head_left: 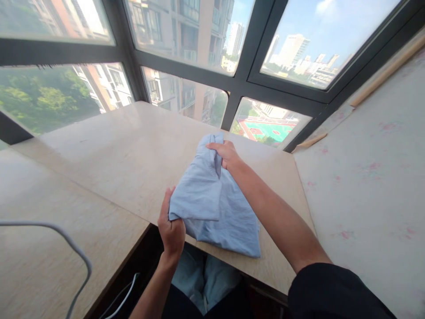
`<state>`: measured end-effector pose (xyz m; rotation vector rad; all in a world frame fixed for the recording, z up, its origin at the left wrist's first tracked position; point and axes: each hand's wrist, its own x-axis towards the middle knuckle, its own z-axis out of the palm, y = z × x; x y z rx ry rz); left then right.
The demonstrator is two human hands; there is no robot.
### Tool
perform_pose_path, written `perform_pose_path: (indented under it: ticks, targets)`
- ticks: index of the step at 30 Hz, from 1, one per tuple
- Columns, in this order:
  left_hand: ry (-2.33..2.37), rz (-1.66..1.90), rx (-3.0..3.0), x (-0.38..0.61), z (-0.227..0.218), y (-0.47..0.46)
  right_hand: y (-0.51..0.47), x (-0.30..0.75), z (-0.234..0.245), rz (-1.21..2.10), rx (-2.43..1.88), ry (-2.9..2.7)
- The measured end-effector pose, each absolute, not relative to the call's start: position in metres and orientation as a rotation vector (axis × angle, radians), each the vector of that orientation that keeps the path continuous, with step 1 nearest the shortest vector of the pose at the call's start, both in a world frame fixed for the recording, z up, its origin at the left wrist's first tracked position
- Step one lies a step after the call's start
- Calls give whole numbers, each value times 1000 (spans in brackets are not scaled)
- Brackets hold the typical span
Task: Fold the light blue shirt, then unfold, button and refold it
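Note:
A light blue shirt (199, 188), partly folded, lies near the front edge of the marble-patterned ledge (133, 146). One flap is doubled over its left side, and its lower right part spreads flat beneath. With thumb on top, my right hand (227, 153) pinches the fabric at the far end, close to what looks like the collar. My left hand (171, 230) grips the near left corner of the folded flap, its thumb in front and fingertips behind the cloth. That corner appears slightly raised off the layer below.
Dark-framed windows (195, 62) border the ledge at the back. A flower-patterned wall (365, 186) stands on the right. A grey cable (75, 246) curves over the left surface, and a thinner white cable (128, 292) hangs in the dark opening below.

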<state>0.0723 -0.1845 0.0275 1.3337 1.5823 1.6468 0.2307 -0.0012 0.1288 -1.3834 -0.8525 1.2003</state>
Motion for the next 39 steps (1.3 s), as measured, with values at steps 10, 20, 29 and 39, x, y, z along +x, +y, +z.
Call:
perform_pose_path:
  ticks: [10,20,29,39]
  targets:
    - [895,1177,2657,62,60,-186,-24,253,128,1122,-1458,-942]
    - [515,599,2779,105,57,-189,-92,336,81,955,-1585,-838]
    - [465,254,2730,122,38,-199,-124,360,13,933,-1620,-689]
    - [516,171,2732,125,36,-198,-104,367,11,889,-1510,-824]
